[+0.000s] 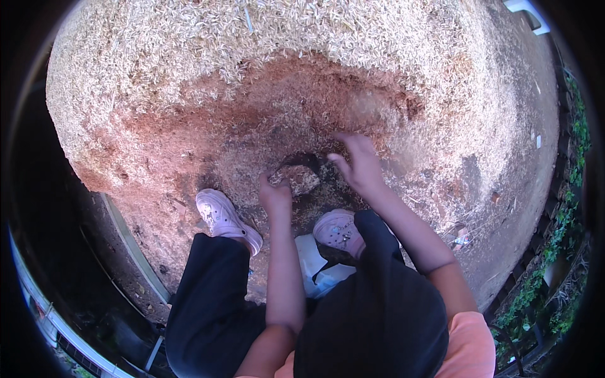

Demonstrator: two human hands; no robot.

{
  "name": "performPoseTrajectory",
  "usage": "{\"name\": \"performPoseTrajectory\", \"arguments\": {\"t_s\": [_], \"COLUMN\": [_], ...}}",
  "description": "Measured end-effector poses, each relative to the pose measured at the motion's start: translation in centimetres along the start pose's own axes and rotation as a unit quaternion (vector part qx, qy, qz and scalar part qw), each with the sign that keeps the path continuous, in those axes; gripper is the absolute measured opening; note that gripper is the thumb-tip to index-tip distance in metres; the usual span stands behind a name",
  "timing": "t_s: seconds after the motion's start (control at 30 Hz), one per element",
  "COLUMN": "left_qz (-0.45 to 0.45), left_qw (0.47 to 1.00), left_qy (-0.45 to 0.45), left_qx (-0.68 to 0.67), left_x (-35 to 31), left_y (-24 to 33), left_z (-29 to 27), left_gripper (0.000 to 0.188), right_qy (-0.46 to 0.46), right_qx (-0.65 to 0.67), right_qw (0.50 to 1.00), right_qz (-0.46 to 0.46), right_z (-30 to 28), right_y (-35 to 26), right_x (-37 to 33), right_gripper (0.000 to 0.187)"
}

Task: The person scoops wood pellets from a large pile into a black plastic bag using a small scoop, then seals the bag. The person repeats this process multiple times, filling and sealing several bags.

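ground outdoors (517, 189) showing pale husks (189, 38) lying around reddish-brown soil (283, 79). dark container (310, 160) w/ husk mix (304, 181) sitting ahead of pink clogs (220, 214). l. hand (275, 194) gripping its l. rim; r. hand (360, 165) hovering nr r. side, fingers apart, can't tell if touching.

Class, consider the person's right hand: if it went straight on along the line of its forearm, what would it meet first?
Probably the reddish-brown, husk-strewn patch just beyond the right hand, though one view leaves the hand's height above it unclear.
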State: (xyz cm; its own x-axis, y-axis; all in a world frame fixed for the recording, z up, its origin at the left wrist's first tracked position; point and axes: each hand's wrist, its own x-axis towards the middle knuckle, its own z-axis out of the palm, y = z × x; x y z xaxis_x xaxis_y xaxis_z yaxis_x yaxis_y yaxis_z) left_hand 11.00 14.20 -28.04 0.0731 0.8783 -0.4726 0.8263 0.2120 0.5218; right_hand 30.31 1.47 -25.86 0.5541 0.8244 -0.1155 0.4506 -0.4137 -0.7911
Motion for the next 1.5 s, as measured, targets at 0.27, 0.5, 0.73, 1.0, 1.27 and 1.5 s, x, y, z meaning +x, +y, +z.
{"name": "performPoseTrajectory", "arguments": {"t_s": [0.27,0.5,0.73,1.0,1.27,1.5], "left_qz": [-0.028,-0.168,-0.157,-0.154,-0.148,-0.159], "left_qw": [0.992,0.946,0.942,0.932,0.936,0.936], "left_qy": [0.018,-0.078,-0.187,-0.250,-0.234,-0.233], "left_qx": [-0.121,-0.265,-0.230,-0.212,-0.215,-0.212], "left_x": [0.4,-2.2,-2.5,-2.1,-2.2,-2.0], "left_y": [-2.7,2.0,4.7,4.7,4.8,5.3], "left_z": [1.4,0.4,-1.3,-2.6,-2.9,-3.3], "left_gripper": [0.040,0.050,0.066,0.067,0.055,0.054], "right_qy": [-0.038,-0.034,-0.042,-0.167,-0.236,-0.205], "right_qx": [-0.231,-0.236,-0.235,0.292,0.157,0.086], "right_qw": [0.971,0.968,0.967,0.924,0.956,0.970], "right_qz": [0.047,-0.077,-0.089,0.182,0.068,0.101], "right_z": [2.3,4.7,3.6,-2.1,1.2,-1.2], "right_y": [4.4,3.9,5.7,-2.6,-7.3,-7.8], "right_x": [-2.2,4.6,6.7,4.8,3.3,2.7], "right_gripper": [0.097,0.083,0.054,0.037,0.048,0.047]}}
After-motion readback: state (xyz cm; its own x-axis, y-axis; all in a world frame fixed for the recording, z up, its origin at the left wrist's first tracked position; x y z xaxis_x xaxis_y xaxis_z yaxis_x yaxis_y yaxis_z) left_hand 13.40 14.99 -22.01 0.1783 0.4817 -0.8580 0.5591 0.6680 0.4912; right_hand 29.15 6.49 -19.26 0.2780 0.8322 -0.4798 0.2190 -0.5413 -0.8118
